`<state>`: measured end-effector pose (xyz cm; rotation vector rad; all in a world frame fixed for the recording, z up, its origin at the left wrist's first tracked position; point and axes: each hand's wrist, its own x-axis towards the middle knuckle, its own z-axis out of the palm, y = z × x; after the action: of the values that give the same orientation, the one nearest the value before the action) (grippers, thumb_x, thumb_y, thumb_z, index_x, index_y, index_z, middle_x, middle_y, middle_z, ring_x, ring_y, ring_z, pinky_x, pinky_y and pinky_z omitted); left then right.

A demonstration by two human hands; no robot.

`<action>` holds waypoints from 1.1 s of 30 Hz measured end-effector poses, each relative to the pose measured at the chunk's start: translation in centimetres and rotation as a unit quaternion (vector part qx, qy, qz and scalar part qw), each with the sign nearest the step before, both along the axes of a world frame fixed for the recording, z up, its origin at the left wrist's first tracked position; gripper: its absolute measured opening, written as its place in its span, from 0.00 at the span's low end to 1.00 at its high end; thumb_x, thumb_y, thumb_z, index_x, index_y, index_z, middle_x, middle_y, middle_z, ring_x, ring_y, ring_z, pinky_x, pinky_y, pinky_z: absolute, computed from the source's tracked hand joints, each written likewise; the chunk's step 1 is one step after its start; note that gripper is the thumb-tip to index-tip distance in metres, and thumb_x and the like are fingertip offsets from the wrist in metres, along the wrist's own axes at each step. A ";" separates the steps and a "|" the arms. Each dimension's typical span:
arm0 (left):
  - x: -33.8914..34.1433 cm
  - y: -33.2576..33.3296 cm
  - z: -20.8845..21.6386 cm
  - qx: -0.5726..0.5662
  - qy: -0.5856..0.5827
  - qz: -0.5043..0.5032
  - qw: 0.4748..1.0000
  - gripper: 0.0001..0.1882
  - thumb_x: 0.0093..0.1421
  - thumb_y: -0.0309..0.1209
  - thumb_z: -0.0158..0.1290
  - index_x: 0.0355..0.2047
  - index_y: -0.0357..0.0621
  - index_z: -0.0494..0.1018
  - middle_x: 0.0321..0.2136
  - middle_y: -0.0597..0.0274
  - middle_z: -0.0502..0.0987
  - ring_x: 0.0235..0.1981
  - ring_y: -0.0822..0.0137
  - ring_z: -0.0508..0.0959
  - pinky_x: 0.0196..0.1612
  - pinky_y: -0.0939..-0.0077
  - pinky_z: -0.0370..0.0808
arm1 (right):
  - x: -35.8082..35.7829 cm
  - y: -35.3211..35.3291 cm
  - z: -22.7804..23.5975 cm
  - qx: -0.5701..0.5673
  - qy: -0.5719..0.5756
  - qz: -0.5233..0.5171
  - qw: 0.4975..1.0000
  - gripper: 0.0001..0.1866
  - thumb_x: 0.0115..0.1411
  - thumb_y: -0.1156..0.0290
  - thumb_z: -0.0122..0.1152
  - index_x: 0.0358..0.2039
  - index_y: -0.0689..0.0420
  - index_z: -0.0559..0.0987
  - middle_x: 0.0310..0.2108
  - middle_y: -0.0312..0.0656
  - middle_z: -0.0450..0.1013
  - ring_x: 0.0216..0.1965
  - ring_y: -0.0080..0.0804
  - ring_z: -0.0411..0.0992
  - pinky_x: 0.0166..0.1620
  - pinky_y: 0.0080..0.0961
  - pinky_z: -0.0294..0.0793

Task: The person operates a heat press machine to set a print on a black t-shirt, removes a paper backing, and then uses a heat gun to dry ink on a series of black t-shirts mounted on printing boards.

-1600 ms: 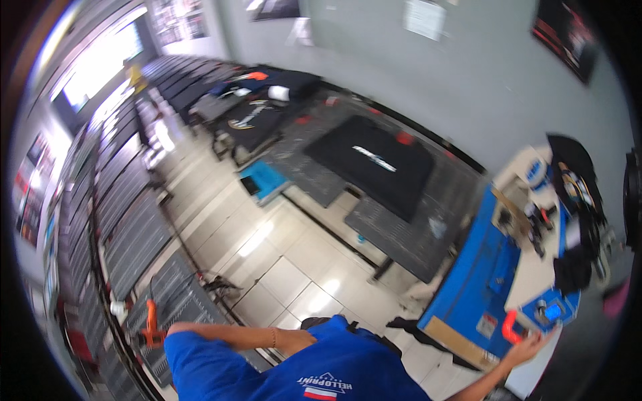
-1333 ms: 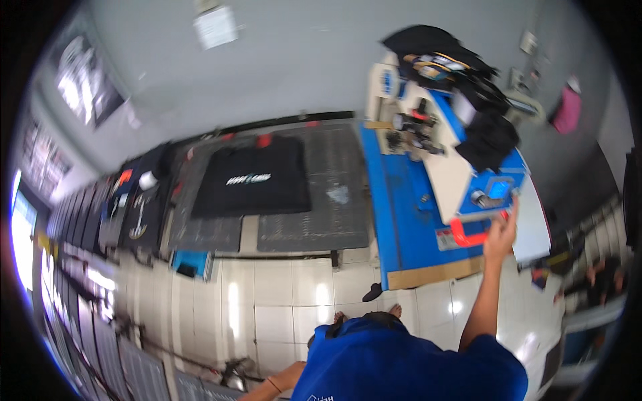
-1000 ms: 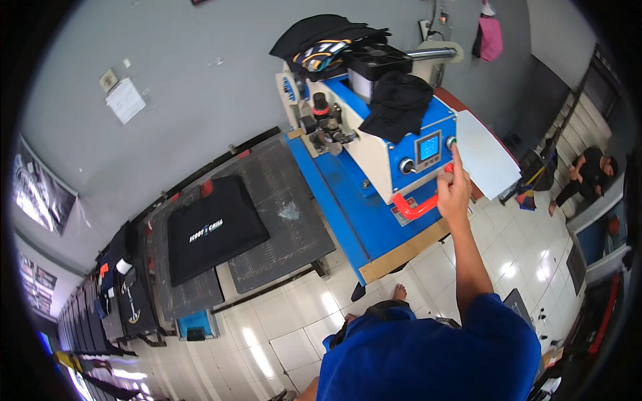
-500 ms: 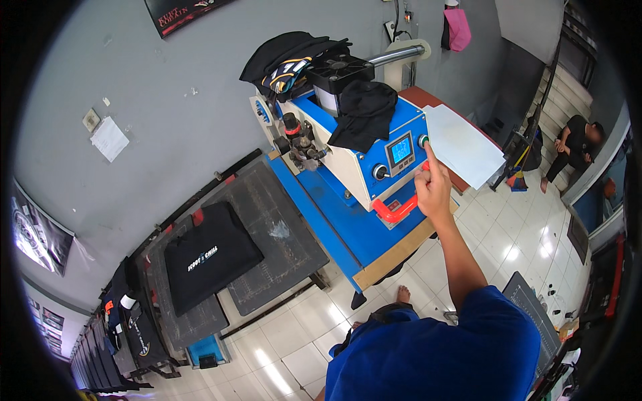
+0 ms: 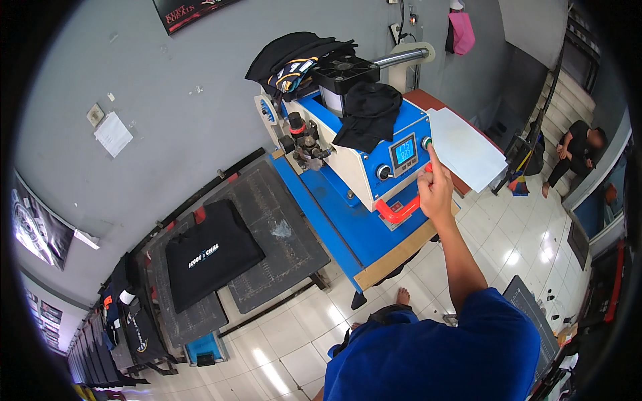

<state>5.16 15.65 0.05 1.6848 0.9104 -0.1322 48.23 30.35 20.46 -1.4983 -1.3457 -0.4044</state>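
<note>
My right hand (image 5: 436, 190) reaches up to the front panel of a blue and white heat press (image 5: 348, 170). Its index finger is stretched out, with the tip at a green round button (image 5: 426, 143); the other fingers are curled and hold nothing. Left of the button are a lit display (image 5: 404, 152) and a black knob (image 5: 384, 172). A red handle (image 5: 399, 212) juts out just below my hand. A black garment (image 5: 212, 252) with a small white print lies flat on a dark grey platen (image 5: 284, 257) to the left. My left hand is out of view.
Folded black cloth (image 5: 284, 60) and a crumpled black cloth (image 5: 369, 113) sit on the press. White sheets (image 5: 468, 150) lie on a red-brown surface behind it. A seated person (image 5: 576, 154) is at the far right by the stairs (image 5: 568, 107). Black garments (image 5: 144, 331) are at lower left.
The view has shifted slightly, so the press sits a little further right in the picture. My index finger stays at the green button, and the garment has not moved on the platen.
</note>
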 end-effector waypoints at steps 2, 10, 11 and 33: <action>0.1 0.1 -0.1 -0.001 -0.001 0.001 1.000 0.20 0.58 0.43 0.52 0.44 0.43 0.74 0.41 0.45 0.78 0.41 0.43 0.77 0.42 0.53 0.75 | 0.0 0.0 0.1 -0.001 -0.002 -0.002 1.000 0.33 0.53 0.77 0.55 0.61 0.71 0.65 0.12 0.41 0.65 0.21 0.40 0.67 0.40 0.35 0.68; 0.4 0.0 -0.1 -0.004 -0.003 0.009 1.000 0.20 0.58 0.43 0.52 0.45 0.43 0.74 0.42 0.45 0.78 0.41 0.43 0.77 0.42 0.53 0.75 | 0.1 0.1 -0.1 0.010 -0.008 0.003 1.000 0.33 0.53 0.78 0.54 0.62 0.70 0.65 0.11 0.40 0.64 0.18 0.39 0.66 0.37 0.35 0.68; 0.3 0.0 -0.1 -0.004 -0.004 0.009 1.000 0.20 0.58 0.43 0.52 0.45 0.43 0.74 0.42 0.45 0.78 0.41 0.43 0.77 0.42 0.53 0.75 | 0.0 0.1 -0.1 0.010 -0.005 0.005 1.000 0.33 0.53 0.78 0.54 0.62 0.70 0.65 0.11 0.40 0.63 0.17 0.38 0.65 0.37 0.35 0.67; 0.2 -0.4 -0.2 -0.002 -0.015 0.010 1.000 0.21 0.58 0.43 0.52 0.46 0.43 0.74 0.42 0.45 0.78 0.41 0.43 0.77 0.43 0.53 0.75 | 0.3 0.4 -0.4 0.019 -0.015 0.002 1.000 0.33 0.54 0.77 0.54 0.62 0.70 0.65 0.10 0.39 0.63 0.16 0.37 0.64 0.39 0.34 0.67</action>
<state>5.32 15.25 -0.12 1.6696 0.9048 -0.0954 48.50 30.76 20.09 -1.4631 -1.3559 -0.4500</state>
